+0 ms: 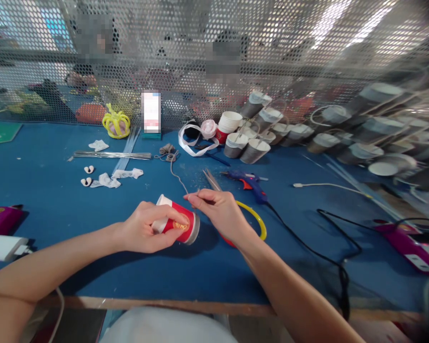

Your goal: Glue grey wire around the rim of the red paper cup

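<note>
My left hand (pixel 146 226) is wrapped round a red and white paper cup (pixel 191 224), which lies tilted on its side above the blue table, its base toward the right. Just right of the cup, my right hand (pixel 218 209) pinches a thin grey cord (pixel 180 182). That cord runs back to a small loose bundle (pixel 168 152) on the table. Under and beside my right hand lie scissors (pixel 211 180) with a yellow and red handle, partly hidden by the hand and wrist. A blue glue gun (pixel 252 183) rests to their right.
Many grey-wrapped cups (pixel 255 150) crowd the back right. Metal wires (pixel 112 155), white scraps (pixel 109 181) and a yellow woven ball (pixel 116 125) lie at the left. A phone (pixel 151 114) stands against the mesh screen (pixel 186 62). The glue gun's black cable (pixel 307 245) crosses the right side.
</note>
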`<action>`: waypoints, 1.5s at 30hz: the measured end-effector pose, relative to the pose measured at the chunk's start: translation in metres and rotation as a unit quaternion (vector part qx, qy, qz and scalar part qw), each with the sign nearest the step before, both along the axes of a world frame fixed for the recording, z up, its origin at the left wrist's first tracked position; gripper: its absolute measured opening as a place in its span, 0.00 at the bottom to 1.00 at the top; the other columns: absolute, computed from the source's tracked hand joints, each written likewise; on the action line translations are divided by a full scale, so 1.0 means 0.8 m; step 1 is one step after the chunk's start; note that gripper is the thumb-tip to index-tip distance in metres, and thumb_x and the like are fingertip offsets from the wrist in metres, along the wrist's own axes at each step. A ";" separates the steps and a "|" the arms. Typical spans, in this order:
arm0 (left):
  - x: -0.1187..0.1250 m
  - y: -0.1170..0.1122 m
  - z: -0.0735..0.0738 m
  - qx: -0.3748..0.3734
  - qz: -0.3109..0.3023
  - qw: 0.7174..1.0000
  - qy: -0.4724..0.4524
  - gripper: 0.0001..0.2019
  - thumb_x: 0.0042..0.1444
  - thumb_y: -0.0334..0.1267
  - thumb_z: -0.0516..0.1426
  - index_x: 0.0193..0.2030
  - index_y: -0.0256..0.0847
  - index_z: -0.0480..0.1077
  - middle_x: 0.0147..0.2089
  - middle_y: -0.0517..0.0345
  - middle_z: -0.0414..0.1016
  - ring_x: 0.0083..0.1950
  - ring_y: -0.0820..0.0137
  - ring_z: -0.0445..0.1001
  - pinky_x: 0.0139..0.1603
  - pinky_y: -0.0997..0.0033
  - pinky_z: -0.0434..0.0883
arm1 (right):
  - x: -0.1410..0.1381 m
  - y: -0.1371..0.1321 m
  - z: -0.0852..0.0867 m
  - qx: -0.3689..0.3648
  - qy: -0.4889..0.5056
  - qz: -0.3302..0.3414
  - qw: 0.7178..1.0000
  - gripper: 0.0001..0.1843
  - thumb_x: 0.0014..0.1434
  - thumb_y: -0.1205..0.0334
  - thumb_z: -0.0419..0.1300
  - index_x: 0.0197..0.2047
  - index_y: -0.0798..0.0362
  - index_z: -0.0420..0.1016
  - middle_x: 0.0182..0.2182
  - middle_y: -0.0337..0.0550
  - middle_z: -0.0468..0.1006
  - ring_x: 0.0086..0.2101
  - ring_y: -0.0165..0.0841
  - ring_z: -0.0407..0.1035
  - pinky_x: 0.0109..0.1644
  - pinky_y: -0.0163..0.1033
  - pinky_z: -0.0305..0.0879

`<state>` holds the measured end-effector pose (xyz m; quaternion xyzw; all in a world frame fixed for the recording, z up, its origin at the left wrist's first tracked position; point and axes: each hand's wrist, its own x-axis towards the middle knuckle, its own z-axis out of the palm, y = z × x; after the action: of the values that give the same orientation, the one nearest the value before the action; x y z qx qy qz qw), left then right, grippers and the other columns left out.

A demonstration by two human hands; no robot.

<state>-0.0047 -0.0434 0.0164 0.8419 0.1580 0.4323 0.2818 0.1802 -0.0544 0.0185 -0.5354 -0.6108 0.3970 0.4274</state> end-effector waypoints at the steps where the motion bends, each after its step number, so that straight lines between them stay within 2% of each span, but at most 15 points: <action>1: 0.000 0.000 0.000 0.004 0.000 1.000 -0.002 0.03 0.49 0.29 0.57 0.32 0.35 0.70 0.15 0.65 0.67 0.13 0.82 0.59 0.14 0.84 0.58 | 0.000 0.000 0.000 -0.002 0.000 0.001 1.000 0.12 0.50 0.54 0.59 0.22 0.52 0.74 0.25 0.40 0.77 0.32 0.34 0.70 0.35 0.38 0.64; 8: -0.001 0.000 0.001 0.035 -0.001 0.999 -0.005 0.04 0.48 0.28 0.57 0.33 0.35 0.70 0.16 0.64 0.69 0.13 0.82 0.60 0.14 0.84 0.59 | -0.003 -0.002 0.001 -0.019 -0.013 0.015 1.000 0.11 0.51 0.56 0.59 0.26 0.53 0.76 0.28 0.40 0.78 0.31 0.33 0.70 0.36 0.38 0.63; 16: -0.001 -0.001 0.003 0.050 -0.003 0.999 -0.014 0.05 0.47 0.27 0.57 0.33 0.35 0.70 0.18 0.63 0.72 0.13 0.82 0.62 0.15 0.84 0.60 | -0.005 -0.002 0.001 -0.038 0.007 0.027 0.999 0.11 0.51 0.56 0.59 0.25 0.53 0.76 0.29 0.40 0.79 0.33 0.33 0.70 0.37 0.38 0.63; 26: -0.001 0.000 0.004 0.052 0.003 0.998 -0.018 0.04 0.47 0.27 0.57 0.32 0.35 0.70 0.13 0.66 0.66 0.12 0.82 0.57 0.14 0.84 0.57 | -0.007 0.001 -0.003 -0.079 0.071 0.021 0.994 0.10 0.48 0.55 0.62 0.27 0.52 0.79 0.28 0.39 0.79 0.31 0.32 0.70 0.37 0.37 0.64; 34: -0.002 -0.001 0.005 0.039 0.006 0.999 -0.025 0.04 0.47 0.27 0.57 0.32 0.35 0.69 0.18 0.63 0.70 0.13 0.83 0.58 0.15 0.84 0.58 | -0.008 0.001 -0.004 -0.111 0.105 0.028 0.988 0.10 0.46 0.55 0.63 0.29 0.53 0.79 0.28 0.39 0.78 0.30 0.30 0.69 0.36 0.36 0.63; 41: 0.000 -0.002 0.007 0.045 0.011 0.998 -0.032 0.04 0.48 0.28 0.57 0.32 0.36 0.70 0.16 0.65 0.68 0.12 0.82 0.58 0.14 0.84 0.58 | -0.010 -0.001 0.000 -0.128 0.120 0.033 0.984 0.11 0.45 0.54 0.63 0.29 0.53 0.79 0.27 0.38 0.78 0.30 0.30 0.68 0.35 0.36 0.62; 45: -0.001 -0.002 0.006 0.060 0.017 0.997 -0.035 0.04 0.48 0.28 0.57 0.32 0.37 0.69 0.14 0.66 0.67 0.12 0.82 0.59 0.14 0.84 0.58 | -0.014 0.002 0.001 -0.126 0.108 0.014 0.986 0.12 0.45 0.54 0.63 0.29 0.54 0.78 0.30 0.40 0.78 0.33 0.31 0.69 0.38 0.37 0.62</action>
<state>-0.0054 -0.0448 0.0213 0.8388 0.1362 0.4750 0.2288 0.1693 -0.0530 0.0192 -0.5305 -0.5135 0.5319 0.4147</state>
